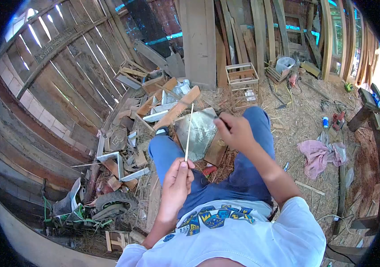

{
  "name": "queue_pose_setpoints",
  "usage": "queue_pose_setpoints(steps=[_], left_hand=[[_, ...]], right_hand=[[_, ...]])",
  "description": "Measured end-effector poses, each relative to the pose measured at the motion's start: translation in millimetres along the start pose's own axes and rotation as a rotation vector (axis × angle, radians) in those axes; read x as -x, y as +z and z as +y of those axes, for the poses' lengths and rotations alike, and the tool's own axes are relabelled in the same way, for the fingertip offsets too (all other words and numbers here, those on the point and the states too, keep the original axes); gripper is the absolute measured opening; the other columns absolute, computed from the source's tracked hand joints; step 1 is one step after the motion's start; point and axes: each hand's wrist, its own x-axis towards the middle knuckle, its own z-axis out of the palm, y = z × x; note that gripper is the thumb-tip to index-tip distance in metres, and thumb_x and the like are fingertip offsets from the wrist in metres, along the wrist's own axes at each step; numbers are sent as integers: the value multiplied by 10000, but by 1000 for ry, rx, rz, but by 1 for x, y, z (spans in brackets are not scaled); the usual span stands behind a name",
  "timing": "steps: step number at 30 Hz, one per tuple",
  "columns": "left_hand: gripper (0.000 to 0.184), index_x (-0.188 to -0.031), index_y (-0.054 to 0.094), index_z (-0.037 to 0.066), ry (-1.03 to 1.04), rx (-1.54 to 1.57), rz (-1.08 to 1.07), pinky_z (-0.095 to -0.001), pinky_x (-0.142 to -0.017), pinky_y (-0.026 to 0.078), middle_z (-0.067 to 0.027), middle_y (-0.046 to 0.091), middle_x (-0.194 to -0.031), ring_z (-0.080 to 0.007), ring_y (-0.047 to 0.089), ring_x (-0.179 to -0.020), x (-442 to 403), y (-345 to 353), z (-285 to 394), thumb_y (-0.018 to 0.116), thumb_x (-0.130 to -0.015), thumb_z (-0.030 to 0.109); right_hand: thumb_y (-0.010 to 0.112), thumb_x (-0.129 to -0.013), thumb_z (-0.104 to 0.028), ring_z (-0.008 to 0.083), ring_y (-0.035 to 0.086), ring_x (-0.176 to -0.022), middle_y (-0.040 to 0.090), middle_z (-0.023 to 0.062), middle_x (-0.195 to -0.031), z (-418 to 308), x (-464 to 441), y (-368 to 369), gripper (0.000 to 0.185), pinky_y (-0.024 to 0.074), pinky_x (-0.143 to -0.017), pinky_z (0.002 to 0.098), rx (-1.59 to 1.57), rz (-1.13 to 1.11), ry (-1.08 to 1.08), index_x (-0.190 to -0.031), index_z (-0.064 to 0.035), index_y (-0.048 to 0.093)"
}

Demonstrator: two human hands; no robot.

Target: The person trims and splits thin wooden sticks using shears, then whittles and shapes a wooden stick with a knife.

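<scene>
My left hand (pixel 179 180), in front of my lap, pinches the lower end of a thin pale wooden stick (pixel 189 133), which points up and away from me. To its right, my right hand (pixel 236 131) is closed round the dark handle of what looks like a knife (pixel 207 114). The blade is smeared by motion and reaches left toward the stick's upper end; whether they touch I cannot tell. Below them, between my knees, lies a grey, white-smudged flat panel (pixel 194 135) beside a wooden block (pixel 216 150). A small red object (pixel 209 170) lies nearer to me.
Wood scraps (pixel 123 133) and a plank (pixel 177 107) are heaped at the left. A wheel (pixel 116 202) stands at lower left. Ahead is a small wooden rack (pixel 242 78). A pink cloth (pixel 312 155), a red power tool (pixel 339 120) and a blue can (pixel 325 122) lie right.
</scene>
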Motion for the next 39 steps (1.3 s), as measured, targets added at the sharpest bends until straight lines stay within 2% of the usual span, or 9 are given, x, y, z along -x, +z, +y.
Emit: queue_pose_setpoints(steps=[4,10,18,20,23,26,33,35,39], left_hand=[[235,-1039,557,93,27,67,-48,-198,-455,241,59,403,-675,-10,297,-527,4,1,9,439,-1129,276],[229,-1018,532,101,74,89,-55,-200,-463,237,66,395,-684,-9,294,-542,15,7,21,436,-1130,275],[220,-1014,520,100,124,6,-58,-206,-442,218,81,358,-637,-9,273,-501,18,14,25,427,-1133,261],[218,-1014,519,101,128,-30,-32,-209,-434,216,83,353,-625,-10,273,-488,18,15,25,427,-1133,260],[218,-1016,521,99,120,-26,-47,-214,-421,220,84,359,-614,-11,285,-475,19,14,25,426,-1133,256],[222,-1012,525,95,97,5,-61,-215,-412,217,83,366,-610,-7,289,-470,18,14,28,428,-1132,255],[233,-999,531,94,87,2,-31,-212,-417,211,83,362,-613,-5,288,-476,15,12,28,434,-1131,260],[235,-998,531,95,93,32,-27,-214,-418,211,83,362,-615,-7,289,-477,13,15,29,435,-1131,264],[239,-991,498,123,50,-41,-58,-230,-409,218,70,324,-617,-28,265,-469,18,15,27,412,-1135,293]], right_hand=[[667,-974,-283,392,632,-591,587,185,-617,-28,8,-8,280,465,-521,466,-111,-58,-24,-830,-50,609],[650,-989,-258,368,614,-552,575,171,-614,-30,2,-11,265,445,-507,436,-291,71,176,-848,-37,610],[675,-959,-271,359,605,-515,548,139,-573,-54,9,-20,299,441,-485,430,-183,-66,-163,-778,-61,561],[707,-918,-252,338,546,-508,512,133,-594,-59,10,-23,260,401,-481,390,-172,-103,-220,-800,-57,580],[749,-850,-382,290,565,-493,506,70,-560,-67,10,-23,329,413,-464,413,13,-109,-530,-753,-114,584],[713,-895,-402,301,597,-495,569,59,-575,-64,-2,-30,321,450,-475,420,90,-163,-548,-802,-131,567],[738,-854,-392,274,569,-488,511,45,-555,-58,-8,-26,341,416,-470,407,109,-33,-601,-736,-124,564],[731,-857,-402,274,569,-486,515,43,-557,-56,-14,-29,345,416,-467,404,181,1,-510,-730,-128,566],[730,-884,-412,286,570,-484,527,64,-562,-57,-4,-26,372,412,-464,409,130,-90,-620,-720,-127,557]])
